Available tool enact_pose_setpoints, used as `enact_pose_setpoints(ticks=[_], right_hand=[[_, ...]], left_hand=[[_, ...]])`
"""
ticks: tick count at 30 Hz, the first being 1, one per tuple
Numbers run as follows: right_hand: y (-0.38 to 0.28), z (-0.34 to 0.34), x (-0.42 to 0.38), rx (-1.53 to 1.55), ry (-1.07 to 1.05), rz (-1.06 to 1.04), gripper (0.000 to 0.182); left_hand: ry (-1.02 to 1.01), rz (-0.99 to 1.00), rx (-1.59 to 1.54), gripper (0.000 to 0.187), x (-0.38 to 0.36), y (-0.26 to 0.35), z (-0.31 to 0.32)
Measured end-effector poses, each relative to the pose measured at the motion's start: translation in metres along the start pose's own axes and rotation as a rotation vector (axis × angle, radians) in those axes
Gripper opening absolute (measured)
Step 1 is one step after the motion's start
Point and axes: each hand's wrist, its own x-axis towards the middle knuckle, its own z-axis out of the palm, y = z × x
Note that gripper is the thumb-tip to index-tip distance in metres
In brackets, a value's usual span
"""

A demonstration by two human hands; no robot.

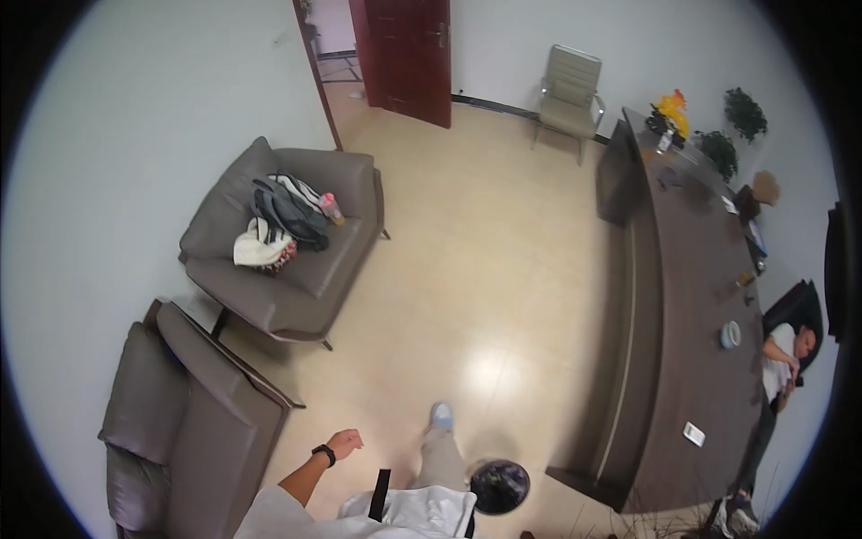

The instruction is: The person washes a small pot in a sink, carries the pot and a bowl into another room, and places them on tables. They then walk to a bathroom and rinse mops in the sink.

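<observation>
My left hand [345, 442] hangs out in front of my body over the tiled floor, with a dark watch [324, 455] on the wrist. Its fingers look loosely curled, and I see no object in them. The grey sofa [229, 431] is the nearest furniture to it, a short way off to the left. My right hand does not show. One of my feet, in a light blue shoe [441, 415], is forward on the floor, beside a round dark bin [499, 486] at my right. A black strap [381, 494] crosses my white top.
A grey armchair [296, 296] holds a backpack [285, 208], white cloth [259, 244] and a bottle [331, 207]. A long dark desk [691, 377] curves along the right, with a person [784, 359] seated behind it. Ahead are a chair [570, 90] and an open red door [409, 58].
</observation>
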Motion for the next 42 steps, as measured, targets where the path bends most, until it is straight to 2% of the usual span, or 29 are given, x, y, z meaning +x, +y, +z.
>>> enact_pose_setpoints(ticks=[2, 4, 5, 8, 10, 11, 12, 13, 14, 15, 16, 18, 19, 21, 23, 24, 25, 26, 27, 28, 29, 30, 31, 32, 34, 35, 37, 39, 42], right_hand=[[-0.025, 0.032, 0.039, -0.007, -0.012, 0.054, 0.021], [-0.068, 0.074, 0.087, 0.011, -0.013, 0.079, 0.022], [-0.095, 0.099, 0.113, 0.033, -0.010, 0.067, 0.022], [-0.219, 0.199, 0.201, 0.168, 0.015, -0.156, 0.023], [-0.350, 0.268, 0.257, 0.186, 0.033, -0.439, 0.031], [-0.437, 0.289, 0.278, 0.460, -0.023, -0.338, 0.034], [-0.541, 0.282, 0.293, 0.384, -0.151, -0.295, 0.035], [-0.635, 0.289, 0.306, 0.575, -0.305, -0.283, 0.030], [-0.721, 0.300, 0.319, 0.622, -0.381, -0.432, 0.033], [-0.796, 0.305, 0.329, 0.624, -0.462, -0.537, 0.029], [-0.861, 0.311, 0.341, 0.603, -0.494, -0.567, 0.029], [-0.961, 0.329, 0.358, 0.459, -0.556, -0.820, 0.029], [-0.998, 0.341, 0.373, 0.413, -0.585, -0.842, 0.030], [-1.044, 0.371, 0.411, 0.301, -0.573, -0.864, 0.033], [-1.042, 0.401, 0.465, 0.208, -0.535, -0.850, 0.038], [-1.020, 0.422, 0.501, 0.200, -0.512, -0.831, 0.040], [-0.989, 0.444, 0.542, 0.078, -0.398, -0.689, 0.043], [-0.979, 0.424, 0.557, 0.073, -0.494, -0.575, 0.042], [-0.997, 0.401, 0.556, 0.022, -0.551, -0.321, 0.035], [-0.935, 0.433, 0.611, -0.075, -0.431, -0.286, 0.034], [-0.973, 0.427, 0.620, -0.142, -0.458, -0.207, 0.033], [-1.015, 0.421, 0.629, -0.221, -0.469, -0.135, 0.033], [-1.051, 0.428, 0.643, -0.269, -0.469, -0.067, 0.032], [-1.095, 0.430, 0.644, -0.293, -0.477, 0.000, 0.032], [-1.164, 0.465, 0.682, -0.301, -0.497, 0.046, 0.031], [-1.201, 0.482, 0.703, -0.292, -0.508, 0.055, 0.031], [-1.281, 0.523, 0.756, -0.262, -0.511, 0.067, 0.030], [-1.369, 0.565, 0.819, -0.196, -0.511, 0.058, 0.029], [-1.513, 0.649, 0.917, 0.036, -0.513, -0.008, 0.028]], left_hand=[[-0.017, -0.002, 0.044, 0.020, 0.044, 0.013, -0.040], [-0.060, 0.117, 0.186, 0.022, 0.109, 0.029, -0.089], [-0.024, -0.073, 0.095, 0.023, 0.121, 0.053, -0.110], [0.078, -0.245, -0.057, 0.023, 0.170, 0.089, -0.165], [0.114, -0.234, -0.092, 0.022, 0.182, 0.096, -0.190], [0.145, -0.197, -0.140, 0.022, 0.194, 0.100, -0.189], [0.156, -0.196, -0.170, 0.022, 0.209, 0.111, -0.189], [0.209, -0.320, -0.241, 0.022, 0.221, 0.125, -0.192], [0.264, -0.444, -0.319, 0.023, 0.247, 0.137, -0.205], [0.293, -0.442, -0.357, 0.023, 0.276, 0.142, -0.215], [0.316, -0.487, -0.419, 0.023, 0.303, 0.143, -0.222], [0.338, -0.560, -0.516, 0.023, 0.357, 0.147, -0.241], [0.375, -0.506, -0.565, 0.024, 0.392, 0.154, -0.257], [0.411, -0.430, -0.639, 0.025, 0.480, 0.177, -0.297], [0.407, -0.441, -0.697, 0.021, 0.569, 0.202, -0.344], [0.264, -0.510, -0.916, 0.020, 0.625, 0.198, -0.369], [-0.051, -0.318, -0.352, 0.027, 0.685, 0.183, -0.393], [-0.211, -0.027, 0.193, 0.036, 0.726, 0.219, -0.430], [0.171, -0.440, -0.609, 0.012, 0.770, 0.261, -0.441], [0.113, -0.361, -0.635, 0.011, 0.826, 0.276, -0.463], [0.132, -0.385, -0.780, 0.009, 0.876, 0.329, -0.496], [0.058, -0.356, -0.893, 0.009, 0.921, 0.371, -0.523], [0.049, -0.251, -0.818, 0.010, 0.961, 0.407, -0.541], [0.026, -0.101, -0.718, 0.009, 0.996, 0.423, -0.594], [0.132, -0.032, -0.433, 0.017, 1.062, 0.510, -0.645], [0.142, -0.035, -0.418, 0.017, 1.089, 0.530, -0.673], [0.198, 0.151, -0.279, 0.026, 1.148, 0.559, -0.726], [0.212, -0.055, -0.553, 0.034, 1.199, 0.558, -0.757], [0.323, -0.409, -0.736, 0.039, 1.204, 0.607, -0.813]])
